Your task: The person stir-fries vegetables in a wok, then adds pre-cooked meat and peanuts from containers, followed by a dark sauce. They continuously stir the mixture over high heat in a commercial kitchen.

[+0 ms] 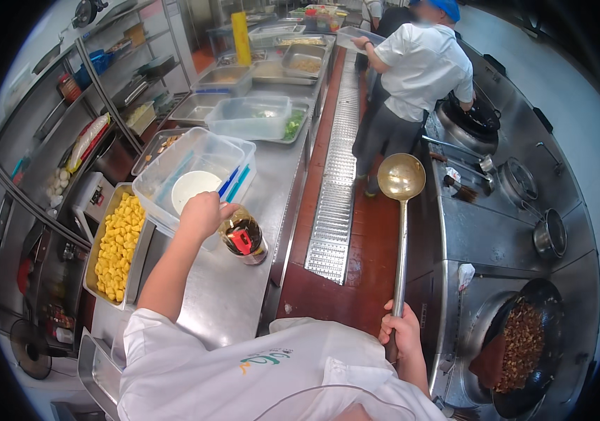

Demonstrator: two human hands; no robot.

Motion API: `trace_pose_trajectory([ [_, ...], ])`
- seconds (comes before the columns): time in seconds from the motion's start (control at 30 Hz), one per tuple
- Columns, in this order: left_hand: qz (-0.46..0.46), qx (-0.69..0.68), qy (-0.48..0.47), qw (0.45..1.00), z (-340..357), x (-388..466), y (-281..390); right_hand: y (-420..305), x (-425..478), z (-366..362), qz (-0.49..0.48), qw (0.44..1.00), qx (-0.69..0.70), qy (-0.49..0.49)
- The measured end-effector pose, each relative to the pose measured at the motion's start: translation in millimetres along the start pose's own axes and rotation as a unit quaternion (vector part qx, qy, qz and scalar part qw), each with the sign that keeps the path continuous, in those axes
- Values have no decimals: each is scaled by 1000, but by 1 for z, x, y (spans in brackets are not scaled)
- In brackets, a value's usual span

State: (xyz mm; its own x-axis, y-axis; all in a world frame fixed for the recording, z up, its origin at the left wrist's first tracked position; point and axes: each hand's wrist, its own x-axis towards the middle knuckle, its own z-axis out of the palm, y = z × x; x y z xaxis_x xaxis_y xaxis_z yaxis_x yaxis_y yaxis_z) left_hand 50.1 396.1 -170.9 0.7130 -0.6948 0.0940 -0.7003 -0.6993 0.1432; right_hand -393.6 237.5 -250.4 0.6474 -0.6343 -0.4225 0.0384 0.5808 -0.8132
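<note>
My left hand (205,214) is closed at the neck of a bottle of dark sauce (243,237), over the steel counter. Beside and behind that hand, a white bowl (194,188) sits within a clear plastic container (173,158). My right hand (404,327) grips the lower handle of a long metal ladle (401,178), its bowl raised over the aisle. To the right, a black wok (557,321) on the stove holds browned chopped food (522,342), with a reddish-brown cloth (489,363) at its edge.
A steel tray of yellow chunks (119,247) stands at the left counter edge, near loaded shelves (49,208). More trays and containers line the counter ahead. A co-worker in a white shirt (421,68) stands at another wok (468,123). A metal floor grate (334,210) runs along the aisle.
</note>
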Motion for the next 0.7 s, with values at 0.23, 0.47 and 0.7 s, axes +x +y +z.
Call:
trace_pose_trajectory([
  [0.23, 84, -101, 46, 990, 18, -2, -22, -2, 1, 0, 14, 1000, -24, -12],
  [0.47, -103, -244, 194, 945, 26, -12, -15, 1, 2, 2, 34, 999, -33, -2],
  [0.7, -235, -110, 174, 950, 223, -108, -66, 0, 0, 2, 45, 998, -53, 8],
])
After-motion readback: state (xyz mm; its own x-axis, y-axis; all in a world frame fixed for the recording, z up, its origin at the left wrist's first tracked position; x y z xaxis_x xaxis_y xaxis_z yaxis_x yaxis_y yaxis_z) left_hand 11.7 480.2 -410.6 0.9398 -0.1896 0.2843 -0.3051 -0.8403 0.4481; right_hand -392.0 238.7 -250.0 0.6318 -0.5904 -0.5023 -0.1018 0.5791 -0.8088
